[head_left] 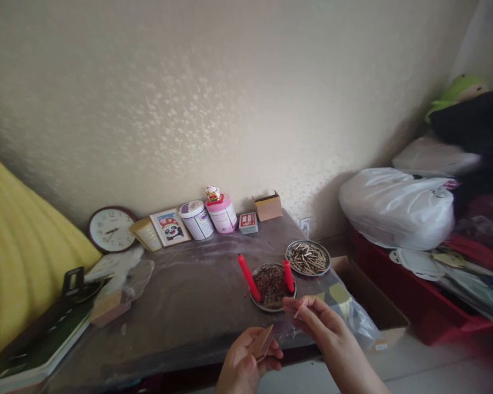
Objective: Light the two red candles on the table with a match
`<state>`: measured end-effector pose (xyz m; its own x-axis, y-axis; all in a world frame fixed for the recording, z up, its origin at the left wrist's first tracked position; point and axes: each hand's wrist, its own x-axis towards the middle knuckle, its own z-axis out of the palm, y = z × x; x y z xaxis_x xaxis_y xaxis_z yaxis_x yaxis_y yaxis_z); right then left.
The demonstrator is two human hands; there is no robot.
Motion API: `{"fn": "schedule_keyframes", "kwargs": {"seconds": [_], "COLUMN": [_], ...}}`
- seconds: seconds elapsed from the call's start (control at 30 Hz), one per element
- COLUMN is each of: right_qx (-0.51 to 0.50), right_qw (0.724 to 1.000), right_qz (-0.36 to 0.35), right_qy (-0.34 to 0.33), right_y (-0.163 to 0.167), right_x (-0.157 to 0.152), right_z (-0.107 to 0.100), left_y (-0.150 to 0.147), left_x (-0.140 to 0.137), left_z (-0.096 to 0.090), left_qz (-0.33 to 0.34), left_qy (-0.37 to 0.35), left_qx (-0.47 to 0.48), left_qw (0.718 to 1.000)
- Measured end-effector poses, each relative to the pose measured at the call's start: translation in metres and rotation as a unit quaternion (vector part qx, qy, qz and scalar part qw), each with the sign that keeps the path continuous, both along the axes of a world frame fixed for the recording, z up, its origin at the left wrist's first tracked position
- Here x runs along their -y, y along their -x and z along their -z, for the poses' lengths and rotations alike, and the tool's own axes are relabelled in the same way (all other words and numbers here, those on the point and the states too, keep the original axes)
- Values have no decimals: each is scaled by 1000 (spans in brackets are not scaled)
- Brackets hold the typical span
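Observation:
At the table's front edge, my left hand [240,361] is closed around a small brown matchbox [261,343]. Up and to its right, my right hand [319,320] pinches a thin pale matchstick [298,312], apart from the box. Just beyond my hands lies a round dish [267,308] filled with dark grainy stuff. Two red candles stand in it: the left candle [248,277] leans, and the shorter right candle [288,276] is nearly upright. No flame shows on either. Behind and to the right, a second round dish [288,261] holds many matchsticks [310,259], some with blackened ends.
Along the wall are a clock [112,229], a panda picture [171,229], a white can [197,221], a pink can [222,214] bearing a cat figurine [212,192], a card deck [248,223] and an open carton [268,208]. A plastic bag [359,323] hangs over the right edge.

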<state>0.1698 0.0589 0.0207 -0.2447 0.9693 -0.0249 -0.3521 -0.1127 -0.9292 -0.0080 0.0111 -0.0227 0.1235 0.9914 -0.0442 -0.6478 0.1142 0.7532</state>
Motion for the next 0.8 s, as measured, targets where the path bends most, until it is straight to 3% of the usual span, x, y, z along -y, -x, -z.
{"fn": "schedule_keyframes", "kwargs": {"seconds": [0.23, 0.8], "right_qx": [24, 0], "right_qw": [999, 1000], "right_qz": [38, 27], "right_qy": [-4, -9], "right_y": [-1, 4], "right_x": [-4, 5], "right_z": [13, -10], "left_y": [1, 2], "left_x": [0, -3], "left_z": [1, 11], "left_qz": [2, -58], "left_qy": [-7, -30], "left_qx": [11, -34], "left_qw": [1000, 997]}}
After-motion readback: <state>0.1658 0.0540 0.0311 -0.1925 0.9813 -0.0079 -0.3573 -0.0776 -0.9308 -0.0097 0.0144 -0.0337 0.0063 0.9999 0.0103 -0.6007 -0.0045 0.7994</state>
